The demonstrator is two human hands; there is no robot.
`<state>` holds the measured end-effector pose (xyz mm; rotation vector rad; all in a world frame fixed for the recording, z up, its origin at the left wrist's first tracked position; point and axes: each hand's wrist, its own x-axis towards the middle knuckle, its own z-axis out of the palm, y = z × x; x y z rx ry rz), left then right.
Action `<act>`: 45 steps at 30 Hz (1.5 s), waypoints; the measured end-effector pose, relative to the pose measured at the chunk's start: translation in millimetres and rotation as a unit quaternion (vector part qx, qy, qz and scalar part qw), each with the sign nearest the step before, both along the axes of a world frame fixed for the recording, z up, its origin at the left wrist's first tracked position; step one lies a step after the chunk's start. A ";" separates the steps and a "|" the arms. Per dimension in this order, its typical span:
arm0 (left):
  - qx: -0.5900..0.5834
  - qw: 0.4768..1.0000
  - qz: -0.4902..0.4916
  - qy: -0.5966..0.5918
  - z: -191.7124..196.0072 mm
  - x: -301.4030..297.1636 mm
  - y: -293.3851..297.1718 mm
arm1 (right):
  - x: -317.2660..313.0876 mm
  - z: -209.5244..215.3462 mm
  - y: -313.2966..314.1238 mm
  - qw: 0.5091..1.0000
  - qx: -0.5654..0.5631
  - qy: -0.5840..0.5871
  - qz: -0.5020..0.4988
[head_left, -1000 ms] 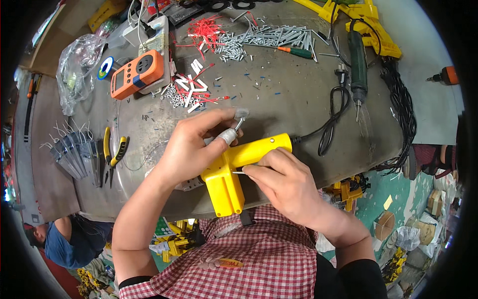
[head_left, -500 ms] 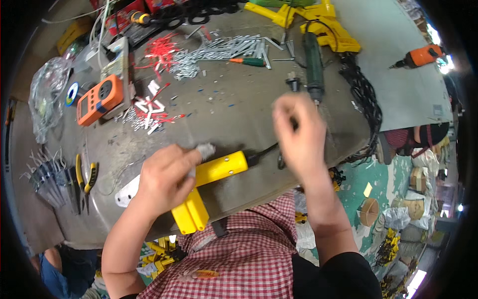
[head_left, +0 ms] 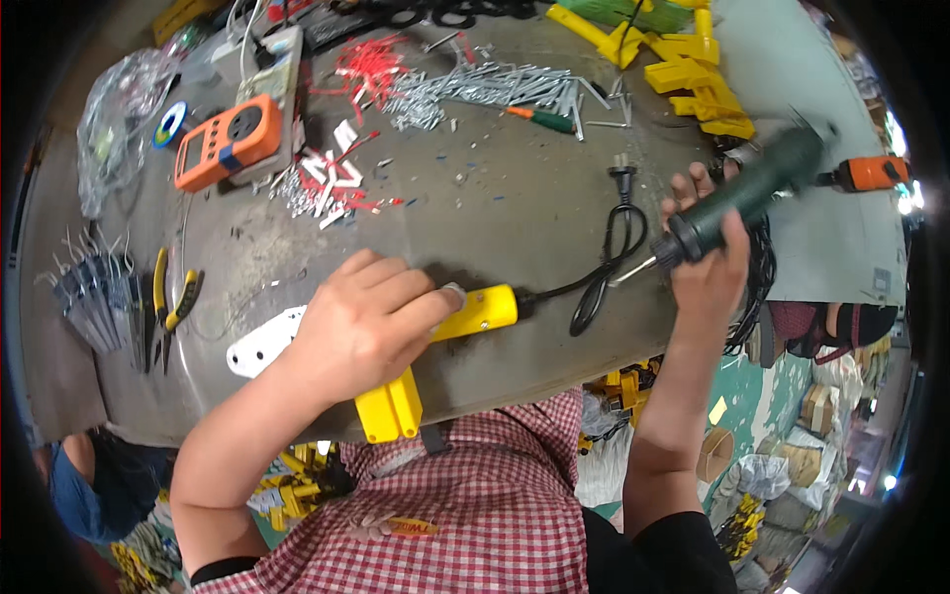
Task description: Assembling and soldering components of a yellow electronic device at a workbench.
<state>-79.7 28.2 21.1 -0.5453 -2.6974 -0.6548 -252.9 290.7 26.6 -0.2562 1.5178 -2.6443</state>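
My left hand [head_left: 361, 322] is closed over a yellow plastic tool housing [head_left: 477, 313] lying on the bench near its front edge; the fingers cover its middle. From under the palm a white plate with dark holes [head_left: 261, 343] sticks out on the left. A black cord runs from the housing's right end to a plug [head_left: 623, 180]. My right hand [head_left: 708, 269] grips a dark green electric screwdriver [head_left: 744, 193], raised at the right, its bit [head_left: 635, 272] slanting down left toward the cord. The bit is apart from the housing.
Long screws [head_left: 524, 87] and red pieces [head_left: 371, 64] lie at the back, near a green-handled screwdriver [head_left: 540, 120]. An orange meter [head_left: 230, 144] and yellow-handled pliers [head_left: 170, 302] lie left. Yellow housings [head_left: 703, 84] are piled back right, an orange power tool [head_left: 869, 174] far right.
My right hand, empty before, now holds the green electric screwdriver, lifted and tilted from where it stood upright. My left hand stays on the yellow housing. The view has shifted slightly.
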 end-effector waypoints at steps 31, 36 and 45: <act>-0.015 0.985 0.053 -0.165 -11.9 4.0 29.8 | 87.4 20.7 -88.6 0.924 0.089 0.202 0.311; -0.002 0.984 0.053 -0.168 -12.3 6.3 30.1 | 93.2 15.4 -94.6 0.940 0.111 0.214 0.242; -0.055 0.985 0.065 -0.151 -10.6 6.4 36.5 | 80.3 10.4 -97.8 0.908 0.090 0.232 0.336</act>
